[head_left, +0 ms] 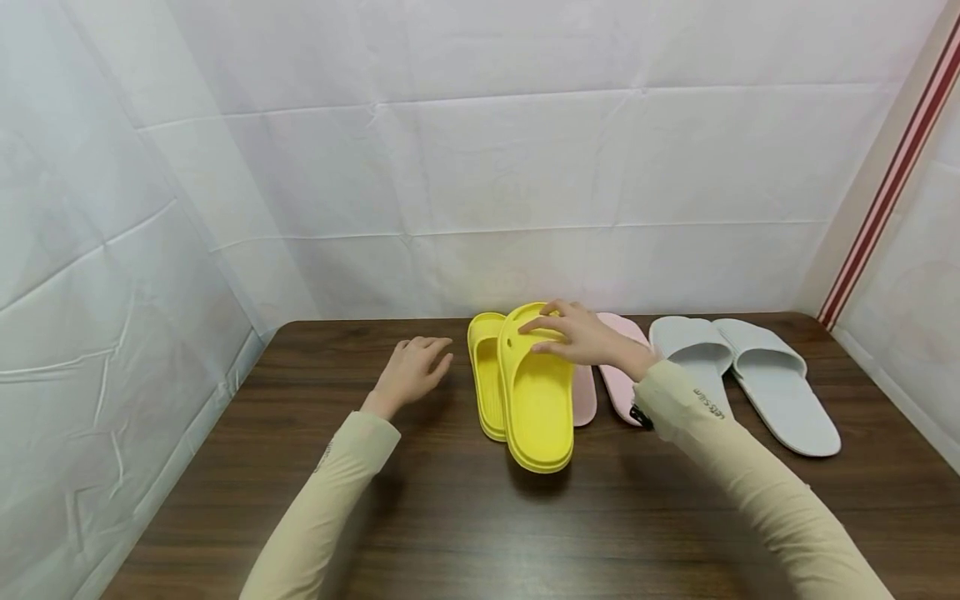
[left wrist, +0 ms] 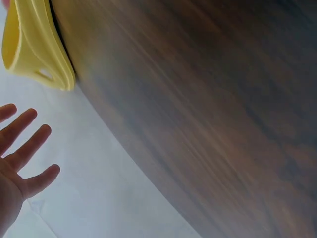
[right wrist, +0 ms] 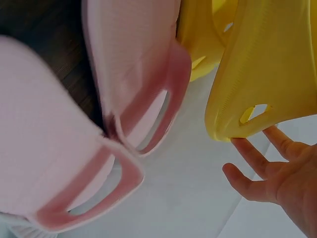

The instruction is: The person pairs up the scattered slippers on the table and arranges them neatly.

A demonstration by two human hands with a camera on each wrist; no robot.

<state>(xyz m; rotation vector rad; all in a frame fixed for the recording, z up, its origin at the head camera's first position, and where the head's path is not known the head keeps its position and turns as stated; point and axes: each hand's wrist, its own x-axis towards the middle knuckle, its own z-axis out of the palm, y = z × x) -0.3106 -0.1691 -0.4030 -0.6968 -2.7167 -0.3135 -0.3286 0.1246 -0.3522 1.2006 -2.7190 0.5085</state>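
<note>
My right hand [head_left: 581, 336] grips the toe end of a yellow slipper [head_left: 542, 400], its fingers bent over the upper. That slipper tilts above the table, with a shadow under its heel. The right wrist view shows fingertips [right wrist: 242, 144] against the toe of the yellow slipper [right wrist: 267, 69]; part of the grip is hidden. Just left of it, the other yellow slipper [head_left: 489, 392] lies on the table. My left hand [head_left: 408, 371] hovers left of the pair, holding nothing; its fingers are spread in the left wrist view, below a yellow slipper [left wrist: 37, 44].
Pink slippers [head_left: 621, 387] lie right of the yellow pair, partly covered by the raised slipper and my right arm. Two pale grey slippers [head_left: 787, 400] stand farther right. White cloth [head_left: 480, 167] hangs behind the dark wooden table [head_left: 450, 533].
</note>
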